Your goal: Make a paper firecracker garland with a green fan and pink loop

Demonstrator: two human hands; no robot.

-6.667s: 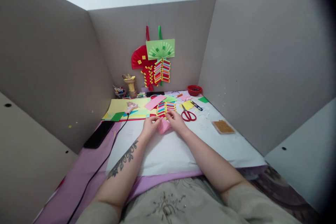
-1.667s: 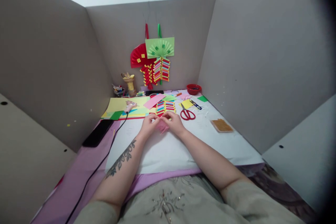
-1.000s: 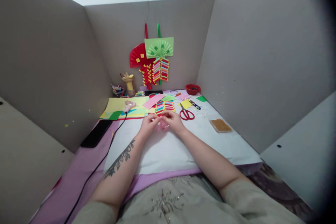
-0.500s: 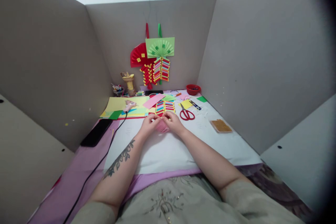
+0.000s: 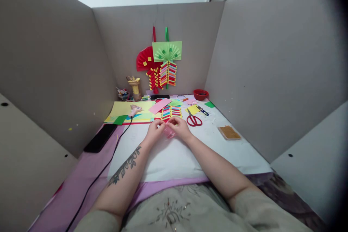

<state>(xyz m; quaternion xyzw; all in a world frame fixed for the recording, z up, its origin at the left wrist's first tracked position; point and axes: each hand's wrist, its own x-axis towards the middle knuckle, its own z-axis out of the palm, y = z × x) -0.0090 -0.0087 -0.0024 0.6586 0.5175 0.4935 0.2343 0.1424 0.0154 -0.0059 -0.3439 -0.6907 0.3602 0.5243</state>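
Observation:
Both hands meet over the white sheet (image 5: 174, 166) in the middle of the table. My left hand (image 5: 157, 129) is closed, its fingertips pinching the upper left of a pink translucent piece (image 5: 169, 133). My right hand (image 5: 178, 127) pinches the same piece from the other side, fingertips nearly touching the left ones. The pink piece hangs below the fingertips; its upper part is hidden by them. Just beyond the hands lie rows of colourful paper rolls with yellow ends (image 5: 175, 111). Red-handled scissors (image 5: 194, 119) rest to the right of my right hand.
A glue gun (image 5: 135, 110) with a black cord lies on coloured paper at left, near a black phone (image 5: 100, 138). A red bowl (image 5: 200, 95) and a brown pad (image 5: 230, 133) stand at right. Red and green fan decorations (image 5: 167, 51) hang on the back panel.
The pink piece has changed shape a little between my fingertips and looks narrower. Both hands keep nearly the same place, and the whole view has shifted slightly.

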